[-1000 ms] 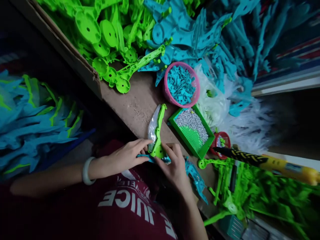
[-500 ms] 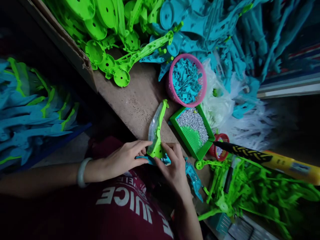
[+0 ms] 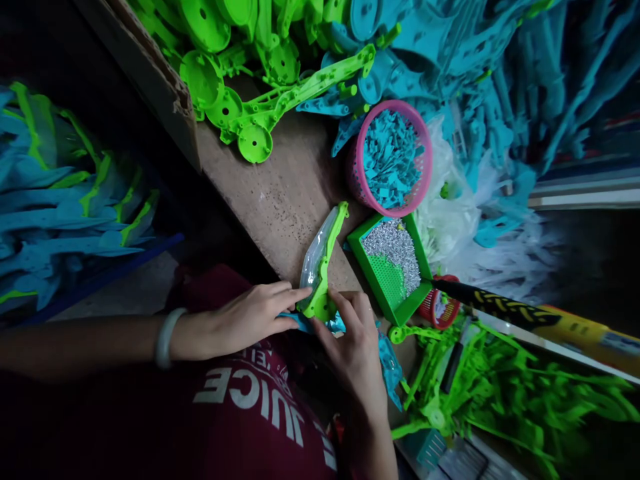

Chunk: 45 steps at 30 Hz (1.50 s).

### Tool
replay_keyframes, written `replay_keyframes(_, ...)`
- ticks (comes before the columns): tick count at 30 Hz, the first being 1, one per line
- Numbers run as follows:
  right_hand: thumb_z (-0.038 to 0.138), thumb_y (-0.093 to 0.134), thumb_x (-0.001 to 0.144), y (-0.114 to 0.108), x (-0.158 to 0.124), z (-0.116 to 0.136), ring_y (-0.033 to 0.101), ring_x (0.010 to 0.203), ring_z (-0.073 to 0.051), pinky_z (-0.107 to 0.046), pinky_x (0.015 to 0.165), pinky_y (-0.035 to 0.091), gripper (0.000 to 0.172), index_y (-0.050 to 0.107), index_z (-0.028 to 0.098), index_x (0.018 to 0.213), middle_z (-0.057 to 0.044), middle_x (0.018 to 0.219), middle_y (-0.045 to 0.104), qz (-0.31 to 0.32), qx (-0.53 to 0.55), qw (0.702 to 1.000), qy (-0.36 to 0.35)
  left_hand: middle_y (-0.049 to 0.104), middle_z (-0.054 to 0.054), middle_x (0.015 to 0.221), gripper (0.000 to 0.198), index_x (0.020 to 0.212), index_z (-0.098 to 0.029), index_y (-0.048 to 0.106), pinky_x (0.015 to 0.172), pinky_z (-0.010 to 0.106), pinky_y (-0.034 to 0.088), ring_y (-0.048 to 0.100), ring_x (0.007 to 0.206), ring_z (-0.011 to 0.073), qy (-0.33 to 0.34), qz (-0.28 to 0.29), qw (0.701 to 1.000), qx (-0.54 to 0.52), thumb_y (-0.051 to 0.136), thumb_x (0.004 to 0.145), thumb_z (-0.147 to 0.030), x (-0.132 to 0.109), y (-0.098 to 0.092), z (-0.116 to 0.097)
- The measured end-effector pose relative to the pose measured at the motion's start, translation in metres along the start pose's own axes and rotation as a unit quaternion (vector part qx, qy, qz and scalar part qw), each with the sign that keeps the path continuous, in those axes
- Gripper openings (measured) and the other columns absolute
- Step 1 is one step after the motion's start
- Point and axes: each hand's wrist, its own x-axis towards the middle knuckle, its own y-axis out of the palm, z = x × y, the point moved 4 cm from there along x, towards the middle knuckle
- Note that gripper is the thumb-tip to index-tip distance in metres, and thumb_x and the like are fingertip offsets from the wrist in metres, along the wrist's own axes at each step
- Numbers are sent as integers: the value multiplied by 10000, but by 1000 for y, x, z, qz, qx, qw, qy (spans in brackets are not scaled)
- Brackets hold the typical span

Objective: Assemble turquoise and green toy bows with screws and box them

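Both hands hold a curved lime-green plastic toy part [image 3: 325, 268] with a clear plastic shell [image 3: 313, 259] along its left side. Its wide lower end sits over a blue plastic piece [image 3: 300, 321], mostly covered by my fingers. My left hand [image 3: 257, 310] presses the clear shell with a fingertip and pinches the blue piece's left end. On the other side, my right hand [image 3: 353, 330] grips the wide end and the blue piece between thumb and fingers. Another blue plastic part [image 3: 389, 370] lies just right of my right hand.
Beyond the hands stand a pink basket [image 3: 354, 177] of small blue pieces, a green tray [image 3: 373, 287] of small silvery bits and a red basket [image 3: 453, 285]. A black-and-yellow electric screwdriver [image 3: 540, 320] reaches in from the right. Green parts [image 3: 500, 393] and blue parts [image 3: 450, 40] are heaped around.
The view has shifted a little, so the bench things appear farther right. My left index finger lies slightly further over the clear shell. Both hands keep their hold on the part.
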Motion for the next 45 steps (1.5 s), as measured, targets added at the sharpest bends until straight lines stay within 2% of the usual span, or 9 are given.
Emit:
replay_keyframes(6,297,651,920,2,1,0,586,932,-217,-372,786,551,339,585,222,1244,-69,1017,557,7,-19,1000,-4,668,28,1022,540,1405,-222,531,775,284,600,703,893,181,20,1,999,37,706,899,-151,-2,5,-1)
replay_keyframes(9,287,658,920,6,3,1,577,942,-225,-381,793,555,345,577,201,1244,-77,1018,565,15,-32,999,-7,659,70,1114,564,1437,-189,479,797,327,614,703,936,206,56,23,988,141,691,914,-184,-3,3,-7)
replay_keyframes(13,277,635,938,10,2,1,565,941,-228,-381,787,561,363,554,190,1281,-95,1035,572,-7,-23,999,-23,544,181,1438,615,1427,-115,491,1073,468,514,547,1318,326,174,23,930,324,731,887,-286,1,1,-14)
replay_keyframes(18,280,582,968,17,-4,-3,556,902,-220,-377,756,564,436,475,192,1381,-90,1002,561,-42,3,995,-92,487,178,1531,472,1393,-78,524,1217,430,360,380,1477,288,313,24,846,431,603,939,-181,4,10,-11)
replay_keyframes(22,334,583,968,20,-7,-8,548,881,-223,-376,727,561,433,482,176,1358,-85,964,548,-57,10,994,-93,350,236,1599,723,1429,-124,474,1152,541,439,322,1496,382,215,36,925,311,768,838,-417,9,-11,-18)
replay_keyframes(25,357,600,957,20,-4,-10,552,897,-230,-373,723,566,433,500,154,1326,-95,971,555,-50,29,994,-93,310,212,1623,639,1451,-162,426,1138,492,468,342,1498,321,94,10,975,203,661,926,-440,25,-38,-24)
replay_keyframes(32,355,606,952,21,-1,-12,560,909,-238,-382,732,579,433,515,133,1313,-102,980,570,-48,53,993,-97,470,133,1556,480,1482,-185,440,1168,445,442,456,1437,236,103,17,975,195,508,1020,-295,82,-49,-20)
replay_keyframes(40,348,671,910,25,1,-9,589,1041,-288,-416,801,590,490,548,91,1308,-136,1021,606,-77,18,993,-91,629,153,1394,421,1378,-145,562,1105,456,515,604,1298,270,179,22,933,310,592,983,-287,102,-51,-28)
replay_keyframes(45,346,743,855,21,5,-5,589,1066,-292,-391,822,576,540,565,66,1281,-139,1051,638,-107,16,991,-82,675,122,1336,408,1302,-169,631,1022,417,583,670,1201,270,60,-44,980,186,655,936,-346,123,-55,-24)
